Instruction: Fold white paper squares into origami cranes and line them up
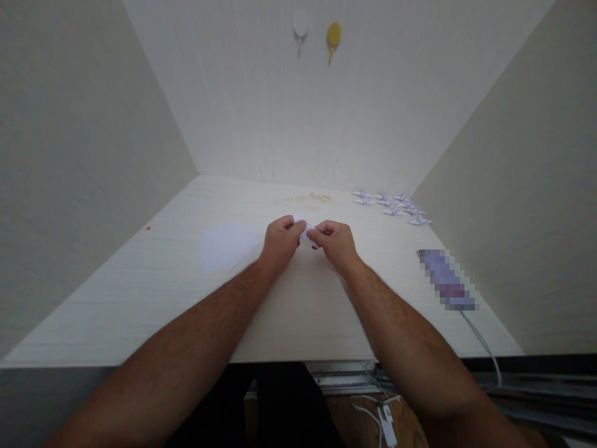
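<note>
Device [445,280]: lay, blurred, on the right of the table [303,311].
Sheet [226,246]: lay left of the table's middle.
Small paper [304,236]: was pinched by left hand [281,239] and right hand [336,244], over the table's middle.
Folded papers [393,212]: sat near its far right corner.

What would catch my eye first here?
Probably the left hand and right hand, pinching a small white paper between them over the pale table. Then the cluster of folded white paper shapes near its far right corner, and a bright yellow hook-like piece high on the back wall.
</note>
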A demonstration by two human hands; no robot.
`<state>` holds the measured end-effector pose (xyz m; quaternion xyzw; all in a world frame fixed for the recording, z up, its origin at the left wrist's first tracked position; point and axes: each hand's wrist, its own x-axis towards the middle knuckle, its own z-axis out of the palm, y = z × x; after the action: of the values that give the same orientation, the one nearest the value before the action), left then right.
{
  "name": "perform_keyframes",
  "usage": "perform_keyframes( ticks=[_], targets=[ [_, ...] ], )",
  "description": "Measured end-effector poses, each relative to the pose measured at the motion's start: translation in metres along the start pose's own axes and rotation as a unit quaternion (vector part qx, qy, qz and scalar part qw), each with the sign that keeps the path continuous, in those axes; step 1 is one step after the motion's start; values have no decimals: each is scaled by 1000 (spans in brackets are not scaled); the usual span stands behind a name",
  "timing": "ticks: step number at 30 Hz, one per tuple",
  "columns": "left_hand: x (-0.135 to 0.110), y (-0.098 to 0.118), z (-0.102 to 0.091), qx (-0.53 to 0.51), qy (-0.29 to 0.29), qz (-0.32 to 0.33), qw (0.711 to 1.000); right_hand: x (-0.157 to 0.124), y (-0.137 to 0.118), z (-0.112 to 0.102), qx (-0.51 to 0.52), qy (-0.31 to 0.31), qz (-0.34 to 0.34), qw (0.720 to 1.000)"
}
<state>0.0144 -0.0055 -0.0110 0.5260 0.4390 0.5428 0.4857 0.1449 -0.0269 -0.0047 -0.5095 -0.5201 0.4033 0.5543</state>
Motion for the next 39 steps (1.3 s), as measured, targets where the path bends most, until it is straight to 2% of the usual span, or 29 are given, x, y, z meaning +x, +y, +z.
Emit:
perform_keyframes(
  ticks=[8,10,12,15,17,19,22,25,29,33,39],
  targets=[
    [-1,8,2,-46,-12,-56,997,0,4,-3,13,-45,4,999],
    [1,8,1,-53,-19,-52,997,1,4,-5,-5,-41,-12,999],
    [4,10,-2,-81,-29,-60,994,2,3,-8,-44,-13,-55,997],
    [8,14,-7,-138,-60,-155,976,3,0,-15,-92,47,-120,987],
    [9,16,-10,-132,-115,-226,958,3,-1,-18,-102,54,-138,984],
    [8,17,-11,-119,-166,-256,945,2,-1,-20,-110,40,-154,981],
    [5,16,-12,-113,-197,-228,947,2,0,-20,-119,8,-171,978],
    [4,13,-11,-97,-182,-188,960,2,0,-18,-109,-2,-164,980],
    [4,11,-9,-82,-135,-133,978,1,-3,-16,-70,31,-100,992],
    [3,10,-7,-34,-121,-98,987,-1,-8,-16,-101,31,-55,993],
    [-1,13,-8,-4,-145,-82,986,1,-8,-19,-159,1,-80,984]
  ],
)
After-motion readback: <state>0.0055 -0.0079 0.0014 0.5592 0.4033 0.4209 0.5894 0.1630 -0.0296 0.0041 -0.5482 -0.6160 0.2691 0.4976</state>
